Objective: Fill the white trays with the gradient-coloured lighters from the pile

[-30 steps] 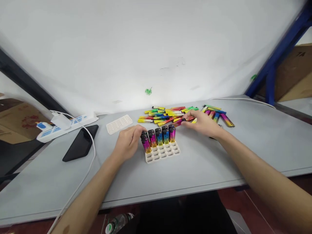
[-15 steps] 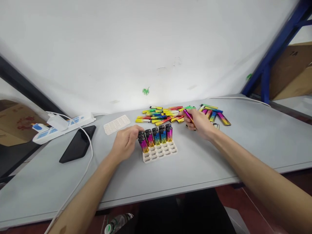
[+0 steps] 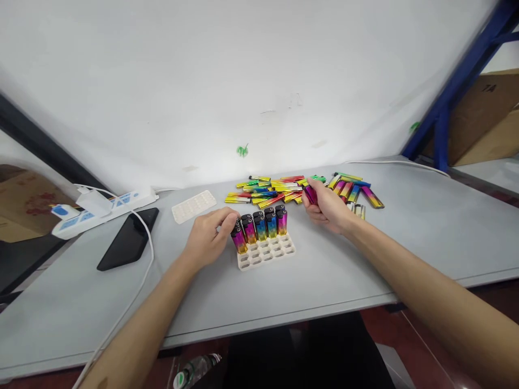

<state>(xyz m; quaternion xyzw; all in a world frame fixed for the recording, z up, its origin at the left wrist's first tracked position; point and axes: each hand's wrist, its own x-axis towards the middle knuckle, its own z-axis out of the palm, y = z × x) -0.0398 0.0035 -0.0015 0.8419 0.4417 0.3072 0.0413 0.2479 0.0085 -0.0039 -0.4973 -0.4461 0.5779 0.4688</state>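
Several metallic, rainbow-coloured lighters (image 3: 261, 227) stand upright in the back rows of a white slotted tray (image 3: 267, 258); its front slots hold none. My left hand (image 3: 211, 235) is at the tray's left end, fingers curled, with thumb and forefinger closed at the black head of a lighter there, which they partly cover. My right hand (image 3: 326, 208), to the right of the tray, is wrapped round a purple lighter (image 3: 310, 194), most of it hidden in the palm. Behind both hands lies a loose pile of lighters (image 3: 267, 193), with more lighters (image 3: 371, 197) to the right.
Another white slotted tray (image 3: 193, 206) lies flat behind my left hand. Further left are a black phone (image 3: 128, 240) and a white power strip (image 3: 107, 212), with a white cable (image 3: 152, 251) running over the grey table (image 3: 259, 302). A wall (image 3: 251, 97) rises behind.
My right hand has turned the purple lighter, so less of it shows. My left thumb has shifted over the heads of the left-end lighters. The standing lighters have hardly moved.
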